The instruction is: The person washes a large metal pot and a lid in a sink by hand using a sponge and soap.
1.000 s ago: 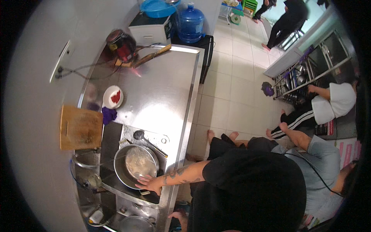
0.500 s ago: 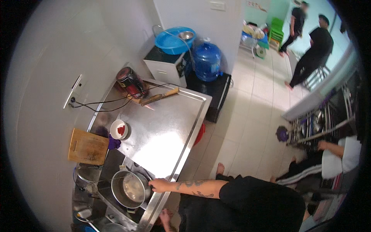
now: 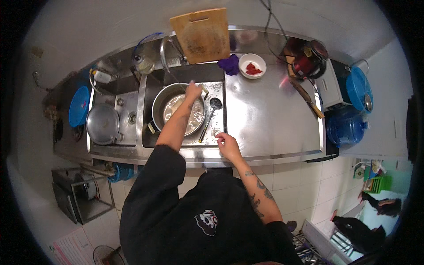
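Note:
A large metal pot (image 3: 155,106) with liquid in it stands in the right sink basin (image 3: 185,71). My left hand (image 3: 193,91) reaches over the pot to its far right rim, close to a pale-yellow handle (image 3: 205,89); its fingers are smeared and partly hidden, so the grip is unclear. My right hand (image 3: 227,144) hovers by the basin's front edge, fingers loosely bent and apart, holding nothing. A black slotted spoon (image 3: 215,104) lies in the basin to the right of the pot, its handle end nearest my right hand. The faucet (image 3: 163,55) arches over the pot's far side.
Behind the basin a wooden cutting board (image 3: 201,37) leans on the wall, beside a purple cloth (image 3: 229,65). A white bowl (image 3: 252,66) with red contents and a knife (image 3: 307,98) are on the counter to the right. A round metal lid (image 3: 103,124) sits in the left basin.
The view has swung left to face the sink. My right hand has moved off the dark handle beside the pot; my left hand has risen from below the counter edge to the pot's far rim.

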Tool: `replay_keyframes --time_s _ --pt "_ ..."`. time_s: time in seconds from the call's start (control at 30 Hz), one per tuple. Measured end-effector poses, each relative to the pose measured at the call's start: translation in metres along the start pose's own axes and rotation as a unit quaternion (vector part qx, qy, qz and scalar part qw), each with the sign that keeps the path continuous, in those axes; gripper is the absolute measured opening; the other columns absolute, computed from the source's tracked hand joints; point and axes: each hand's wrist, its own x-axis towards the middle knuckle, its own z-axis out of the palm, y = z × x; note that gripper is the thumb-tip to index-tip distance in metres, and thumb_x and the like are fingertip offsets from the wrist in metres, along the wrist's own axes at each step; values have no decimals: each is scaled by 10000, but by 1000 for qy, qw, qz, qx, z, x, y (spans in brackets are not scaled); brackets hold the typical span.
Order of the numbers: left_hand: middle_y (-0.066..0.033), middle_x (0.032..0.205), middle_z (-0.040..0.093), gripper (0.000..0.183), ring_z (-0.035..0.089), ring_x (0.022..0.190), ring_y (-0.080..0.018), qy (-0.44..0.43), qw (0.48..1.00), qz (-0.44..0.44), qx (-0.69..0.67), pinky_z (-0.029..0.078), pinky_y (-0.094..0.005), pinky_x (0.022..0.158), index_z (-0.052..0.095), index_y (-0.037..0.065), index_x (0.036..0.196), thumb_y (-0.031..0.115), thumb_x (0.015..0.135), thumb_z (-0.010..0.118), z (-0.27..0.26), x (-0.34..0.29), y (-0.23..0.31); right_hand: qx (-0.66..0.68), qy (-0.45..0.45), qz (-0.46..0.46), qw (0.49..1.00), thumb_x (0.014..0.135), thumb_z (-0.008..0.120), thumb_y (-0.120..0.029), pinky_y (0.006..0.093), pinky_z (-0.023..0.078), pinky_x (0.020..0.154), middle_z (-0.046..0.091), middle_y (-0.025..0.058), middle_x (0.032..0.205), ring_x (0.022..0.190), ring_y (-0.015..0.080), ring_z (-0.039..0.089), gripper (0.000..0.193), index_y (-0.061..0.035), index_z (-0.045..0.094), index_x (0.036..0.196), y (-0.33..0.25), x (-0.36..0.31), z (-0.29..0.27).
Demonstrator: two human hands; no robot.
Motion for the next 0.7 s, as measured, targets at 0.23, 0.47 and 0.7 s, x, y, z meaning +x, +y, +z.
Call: replay_keyframes --time_s 0.23,0.47,0.7 --pt "-316 1278 486 772 520 1173 -401 184 947 -210 -156 412 -454 1003 243 11 1443 265 810 605 -6 114 18 25 -70 95 993 849 623 -111 315 519 739 670 99 787 783 204 674 179 -17 633 1001 -10 28 27" --pt "-234 1162 599 494 559 1112 -405 211 934 -136 -256 426 -463 961 532 3 1214 190 761 592 -13 158 16 57 0 75 996 851 633 -124 301 524 730 672 109 797 763 194 664 207 -3 645 1019 -11 42 17" --pt "-269 1066 626 369 593 1007 -449 212 963 -129 -102 463 -514 877 585 3 1120 281 886 523 -4 158 3 82 -17 72 994 858 633 -134 311 530 730 680 129 847 781 209 669 225 -7 635 1044 8 44 25"
